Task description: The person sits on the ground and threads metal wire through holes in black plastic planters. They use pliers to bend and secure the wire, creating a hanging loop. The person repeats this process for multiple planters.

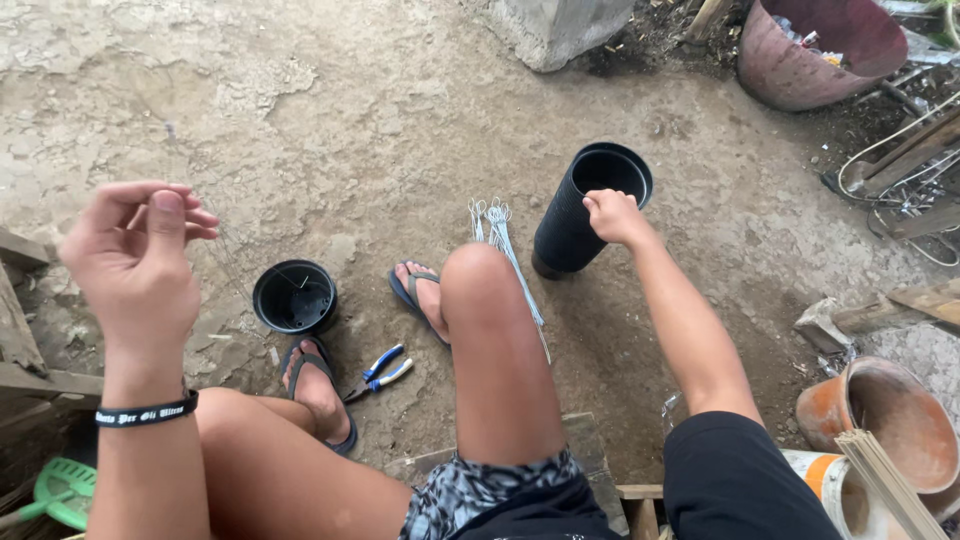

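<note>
While the person sits low over a dirt floor (pixel 330 110), the left hand (pixel 135 250) is raised at the left of the view, its thumb and fingertips pinched together on a thin wire (pixel 232 262) that runs down toward a single black pot (pixel 294 296) standing on the ground just beside the left foot; a dark wristband (pixel 146 413) circles that wrist. The right hand (pixel 612 215) reaches forward and rests on the rim of a tall stack of black pots (pixel 585 210), fingers curled over the edge; whether it truly clamps the rim I cannot tell. Between the stack and the right knee lies a bundle of wire pieces (pixel 500 250) with looped ends; blue-handled pliers (pixel 378 372) lie on the ground between the sandalled feet; clay pots (pixel 890 420) stand at the lower right, and a dull red basin (pixel 800 55) sits at the top right.
</note>
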Motion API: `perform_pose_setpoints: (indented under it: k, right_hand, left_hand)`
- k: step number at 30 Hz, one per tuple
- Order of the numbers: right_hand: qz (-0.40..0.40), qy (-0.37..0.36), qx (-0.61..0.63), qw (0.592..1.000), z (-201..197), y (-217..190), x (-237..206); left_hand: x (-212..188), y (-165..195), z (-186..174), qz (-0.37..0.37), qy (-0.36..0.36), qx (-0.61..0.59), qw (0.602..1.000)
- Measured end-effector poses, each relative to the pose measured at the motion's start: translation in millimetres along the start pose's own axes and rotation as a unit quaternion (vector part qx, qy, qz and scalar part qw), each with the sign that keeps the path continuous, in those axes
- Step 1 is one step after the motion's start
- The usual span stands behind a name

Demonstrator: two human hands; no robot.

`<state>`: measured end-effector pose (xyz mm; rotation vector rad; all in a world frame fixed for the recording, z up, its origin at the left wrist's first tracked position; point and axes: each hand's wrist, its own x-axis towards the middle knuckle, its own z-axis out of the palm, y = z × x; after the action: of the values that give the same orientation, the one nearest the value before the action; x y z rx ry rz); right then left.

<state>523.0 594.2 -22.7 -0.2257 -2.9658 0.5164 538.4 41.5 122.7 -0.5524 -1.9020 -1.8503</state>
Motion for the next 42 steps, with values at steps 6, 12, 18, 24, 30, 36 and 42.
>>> perform_pose_setpoints:
  k: [6,12,18,24,30,36,42]
  right_hand:
    - [-0.049,0.112,-0.024,0.992,17,6,-13]
    - [-0.061,0.133,-0.04,0.988,15,7,-19]
    - [-0.124,0.217,-0.103,0.963,-21,-20,-26]
    - [-0.338,0.239,0.053,0.909,-66,-133,-62]
    - [-0.532,0.036,0.134,0.835,-69,-233,-101]
    - [-0.6,-0.008,0.085,0.795,-50,-268,-118]
    - [-0.597,0.005,0.097,0.797,-36,-271,-134]
  left_hand:
    - [-9,-37,0,0.032,-0.025,0.014,0.999]
    - [-6,-53,-2,0.024,-0.002,0.027,0.999]
    - [-2,-55,-10,0.037,0.036,0.044,0.998]
    - [21,-34,-26,0.129,0.099,0.096,0.982]
    - [40,-12,-57,0.202,0.102,0.105,0.968]
    - [45,6,-65,0.229,0.103,0.131,0.959]
    - [47,8,-67,0.242,0.078,0.103,0.962]
